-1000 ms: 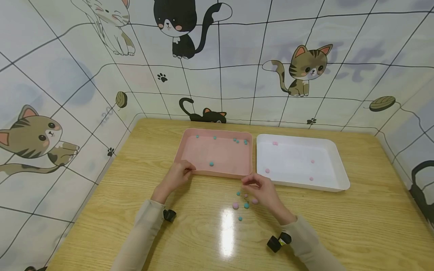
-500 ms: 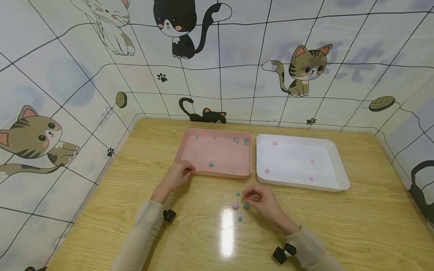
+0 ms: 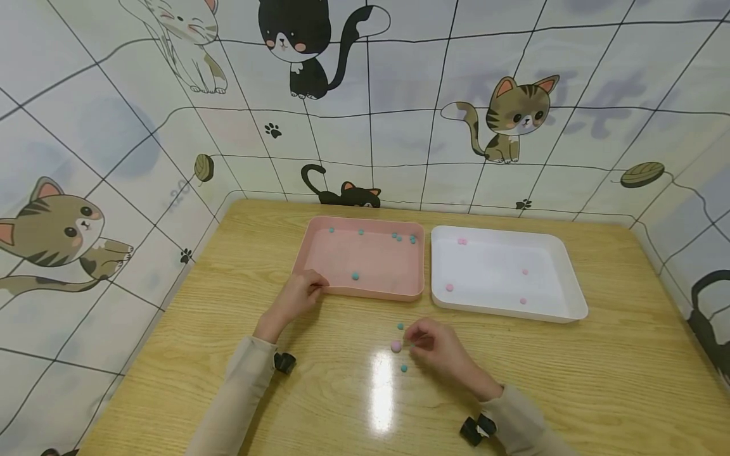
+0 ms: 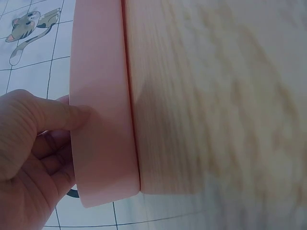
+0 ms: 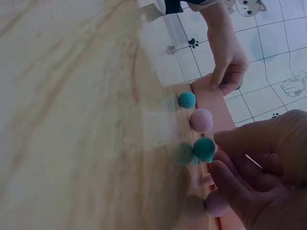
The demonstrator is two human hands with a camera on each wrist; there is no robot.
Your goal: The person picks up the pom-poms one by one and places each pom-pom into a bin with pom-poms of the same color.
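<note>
My left hand (image 3: 298,296) pinches the near left rim of a pink tray (image 3: 371,292); in the left wrist view the thumb (image 4: 79,117) lies on its outer wall. Several small teal balls, one of them a larger teal ball (image 3: 356,276), lie in that tray. On the table, the thumb and index fingertips of my right hand (image 5: 268,163) stand apart at the edge of a teal ball (image 5: 204,149). Around it are a pink ball (image 5: 201,120), another teal ball (image 5: 186,99) and more pink balls (image 5: 217,203), which the right hand hides in the head view.
A white tray (image 3: 507,309) stands to the right of the pink one, with several small pink balls inside, one being a pink ball (image 3: 449,287). Both trays rest on a wooden table (image 3: 319,392), backed by a cat-patterned wall covering (image 3: 410,82).
My right hand has moved away from the pink tray's near right corner, back toward the person, down to the loose balls. The left hand stays on the tray's rim.
</note>
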